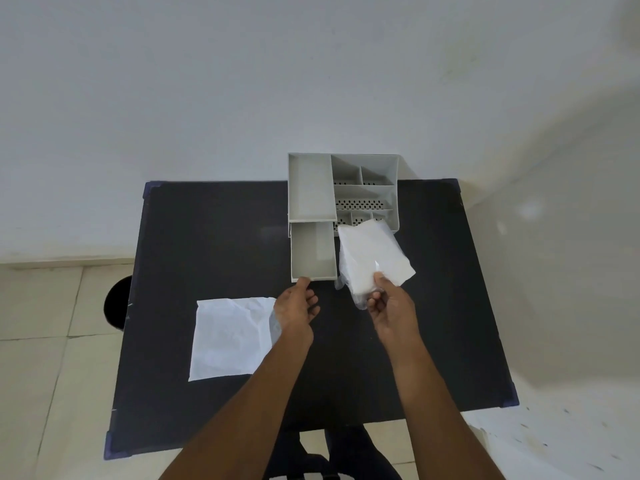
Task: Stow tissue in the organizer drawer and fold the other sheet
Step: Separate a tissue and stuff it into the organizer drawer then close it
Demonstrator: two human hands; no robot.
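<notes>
A grey desk organizer (363, 174) stands at the back of the black table (214, 244). Its drawer (313, 252) is pulled out toward me and looks empty. My left hand (298, 306) touches the drawer's front edge with the thumb and fingertips. My right hand (389, 303) holds a pack of white tissue (372, 261) in clear wrap, lifted just right of the drawer and in front of the organizer. A loose white sheet (230, 337) lies flat and creased on the table, to the left of my left forearm.
The organizer has several small open compartments, some with perforated walls. A white wall rises behind the table. Tiled floor lies to the left, with a dark round object (117, 303) beside the table edge. My legs show below the table's near edge.
</notes>
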